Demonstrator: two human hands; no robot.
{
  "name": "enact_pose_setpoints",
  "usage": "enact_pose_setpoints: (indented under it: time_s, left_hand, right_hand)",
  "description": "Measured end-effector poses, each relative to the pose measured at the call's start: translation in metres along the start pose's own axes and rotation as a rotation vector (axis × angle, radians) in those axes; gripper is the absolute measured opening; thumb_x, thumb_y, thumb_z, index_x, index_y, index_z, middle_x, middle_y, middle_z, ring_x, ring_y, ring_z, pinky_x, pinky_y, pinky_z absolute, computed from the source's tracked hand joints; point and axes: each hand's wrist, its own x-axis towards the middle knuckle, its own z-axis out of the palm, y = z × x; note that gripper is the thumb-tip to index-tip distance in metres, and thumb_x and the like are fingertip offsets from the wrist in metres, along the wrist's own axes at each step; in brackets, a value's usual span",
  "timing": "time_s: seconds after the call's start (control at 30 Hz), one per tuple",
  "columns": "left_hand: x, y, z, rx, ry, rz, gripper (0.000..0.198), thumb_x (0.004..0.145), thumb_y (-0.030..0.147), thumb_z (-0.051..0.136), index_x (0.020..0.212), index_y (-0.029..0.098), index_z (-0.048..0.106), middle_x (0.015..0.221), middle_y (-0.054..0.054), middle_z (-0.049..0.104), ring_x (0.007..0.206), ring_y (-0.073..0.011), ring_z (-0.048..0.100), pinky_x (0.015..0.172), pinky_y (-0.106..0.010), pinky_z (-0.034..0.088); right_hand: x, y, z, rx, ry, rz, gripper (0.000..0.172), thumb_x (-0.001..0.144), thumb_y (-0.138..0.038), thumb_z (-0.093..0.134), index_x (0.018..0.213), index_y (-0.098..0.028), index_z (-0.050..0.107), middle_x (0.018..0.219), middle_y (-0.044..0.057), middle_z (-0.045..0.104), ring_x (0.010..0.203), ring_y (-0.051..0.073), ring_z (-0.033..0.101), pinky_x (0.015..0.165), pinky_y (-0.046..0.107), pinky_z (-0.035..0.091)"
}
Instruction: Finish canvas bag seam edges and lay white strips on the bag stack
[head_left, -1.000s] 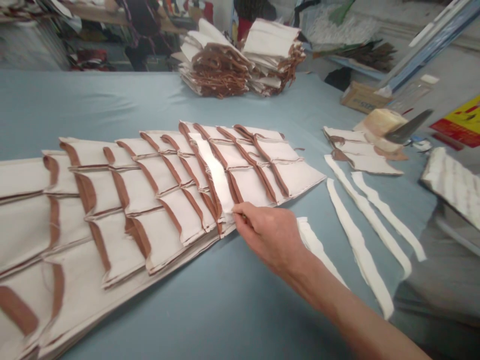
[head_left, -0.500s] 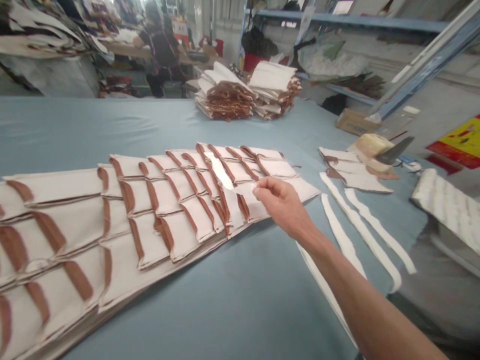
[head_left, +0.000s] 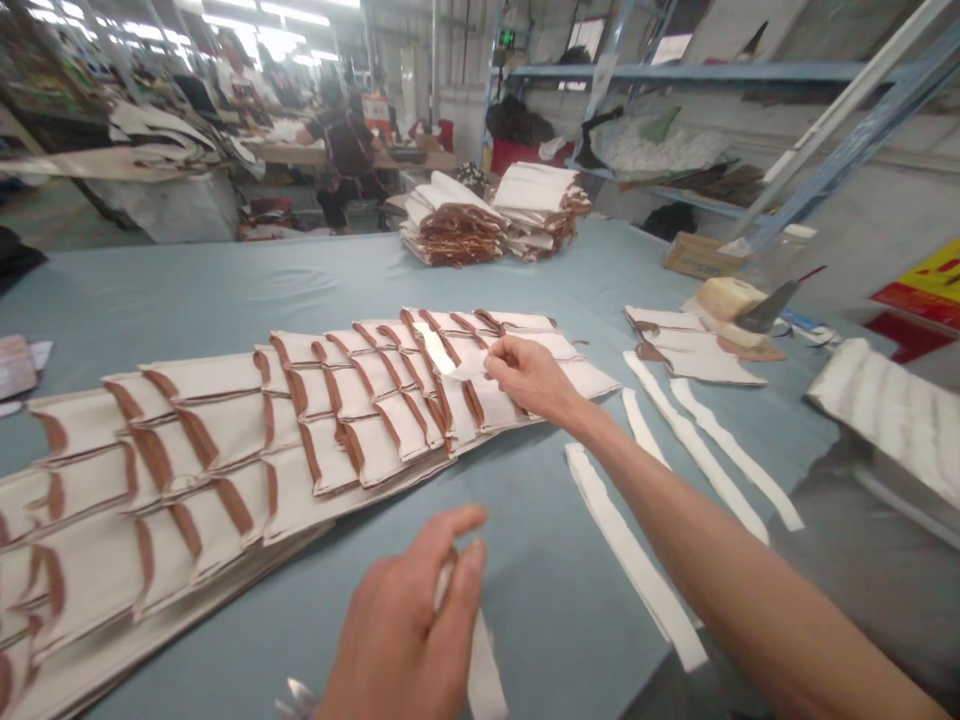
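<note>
A long row of overlapping cream fabric pieces with brown edges [head_left: 225,430] stretches from the left edge to mid-table. Over its right part, my right hand [head_left: 525,375] pinches the end of a white strip [head_left: 459,405] that lies across the pieces. Nearer the camera, my left hand [head_left: 420,620] has its thumb and forefinger around another white strip [head_left: 486,665], which hangs below them. A metal tip [head_left: 300,692], perhaps of a tool, shows beside the left hand; its rest is hidden. More white strips [head_left: 637,560] lie on the blue table [head_left: 337,270] to the right.
Two stacks of cream and brown fabric [head_left: 454,222] stand at the back. A smaller fabric piece [head_left: 697,345], a cardboard box [head_left: 701,256] and a dark blade-like tool [head_left: 769,305] are at the right. Shelving [head_left: 705,74] rises behind. A person [head_left: 341,145] sits in the background.
My left hand has come into view at the bottom with a white strip. The view has tilted up and shifted left. My right hand still pinches its strip over the fabric row.
</note>
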Motion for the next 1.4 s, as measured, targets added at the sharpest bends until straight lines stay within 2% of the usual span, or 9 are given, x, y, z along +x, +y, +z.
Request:
enact_pose_setpoints:
  time_s: [0.07, 0.17, 0.23, 0.33, 0.57, 0.77, 0.9, 1.13, 1.4]
  left_hand:
    - [0.038, 0.012, -0.001, 0.274, -0.011, 0.042, 0.042, 0.107, 0.030, 0.042, 0.146, 0.024, 0.056, 0.100, -0.008, 0.081, 0.100, -0.0303, 0.076, 0.091, -0.043, 0.057]
    - [0.083, 0.020, 0.001, 0.665, -0.020, 0.058, 0.051, 0.109, 0.029, 0.038, 0.158, 0.016, 0.039, 0.106, -0.015, 0.081, 0.102, -0.0351, 0.077, 0.087, -0.046, 0.059]
    - [0.102, 0.019, 0.004, 0.770, -0.030, 0.067, 0.051, 0.109, 0.028, 0.034, 0.158, 0.013, 0.038, 0.106, -0.019, 0.080, 0.103, -0.0369, 0.077, 0.085, -0.047, 0.059]
    - [0.116, 0.012, 0.007, 0.808, -0.053, 0.072, 0.047, 0.108, 0.022, 0.036, 0.153, 0.011, 0.044, 0.105, -0.021, 0.080, 0.102, -0.0376, 0.077, 0.083, -0.048, 0.060]
    - [0.123, 0.004, 0.011, 0.795, -0.085, 0.059, 0.043, 0.105, 0.016, 0.039, 0.146, 0.008, 0.051, 0.100, -0.020, 0.080, 0.098, -0.0386, 0.079, 0.082, -0.050, 0.063]
    - [0.126, 0.003, 0.007, 0.722, -0.102, 0.054, 0.045, 0.106, 0.015, 0.038, 0.148, 0.006, 0.050, 0.101, -0.022, 0.080, 0.099, -0.0375, 0.079, 0.083, -0.049, 0.063]
    - [0.128, 0.001, 0.004, 0.656, -0.120, 0.051, 0.043, 0.105, 0.015, 0.041, 0.146, 0.007, 0.053, 0.101, -0.023, 0.080, 0.099, -0.0366, 0.079, 0.084, -0.049, 0.063]
    - [0.130, -0.001, -0.003, 0.557, -0.171, 0.025, 0.043, 0.104, 0.014, 0.042, 0.145, 0.006, 0.055, 0.102, -0.021, 0.080, 0.100, -0.0366, 0.079, 0.085, -0.050, 0.065]
    - [0.134, -0.001, -0.001, 0.515, -0.220, 0.012, 0.050, 0.104, 0.011, 0.042, 0.153, 0.005, 0.047, 0.105, -0.024, 0.080, 0.101, -0.0332, 0.079, 0.087, -0.045, 0.064]
  right_hand:
    - [0.001, 0.002, -0.002, -0.021, -0.001, -0.025, 0.011, 0.083, -0.026, 0.053, 0.074, -0.020, 0.059, 0.069, -0.002, 0.064, 0.063, 0.014, 0.053, 0.061, 0.025, 0.035]
    - [0.005, 0.001, -0.006, -0.052, -0.002, -0.062, 0.011, 0.083, -0.023, 0.053, 0.075, -0.020, 0.061, 0.069, -0.002, 0.064, 0.065, 0.014, 0.054, 0.062, 0.026, 0.035]
    - [0.009, 0.000, -0.009, -0.076, -0.008, -0.089, 0.011, 0.083, -0.022, 0.054, 0.076, -0.020, 0.062, 0.070, -0.002, 0.064, 0.065, 0.014, 0.054, 0.062, 0.026, 0.035]
    - [0.018, -0.004, -0.011, -0.128, -0.015, -0.128, 0.012, 0.085, -0.022, 0.054, 0.077, -0.020, 0.063, 0.070, -0.002, 0.065, 0.065, 0.014, 0.055, 0.061, 0.025, 0.034]
    - [0.066, -0.034, -0.015, -0.330, 0.060, -0.196, 0.015, 0.089, -0.022, 0.054, 0.083, -0.020, 0.068, 0.079, 0.002, 0.072, 0.071, 0.017, 0.057, 0.065, 0.027, 0.035]
    - [0.122, -0.076, -0.011, -0.582, 0.178, -0.245, 0.024, 0.095, -0.022, 0.048, 0.100, -0.019, 0.072, 0.099, 0.012, 0.076, 0.090, 0.029, 0.066, 0.079, 0.035, 0.044]
    - [0.156, -0.090, -0.006, -0.779, 0.252, -0.245, 0.028, 0.097, -0.021, 0.045, 0.106, -0.016, 0.071, 0.104, 0.017, 0.076, 0.095, 0.032, 0.068, 0.083, 0.040, 0.049]
    - [0.208, -0.097, 0.009, -0.806, 0.360, -0.214, 0.028, 0.092, -0.017, 0.046, 0.106, -0.012, 0.070, 0.105, 0.020, 0.075, 0.101, 0.033, 0.069, 0.088, 0.045, 0.050]
    - [0.232, -0.121, 0.022, -0.787, 0.368, -0.172, 0.030, 0.094, -0.015, 0.049, 0.111, -0.009, 0.073, 0.108, 0.023, 0.074, 0.105, 0.036, 0.070, 0.090, 0.047, 0.051]
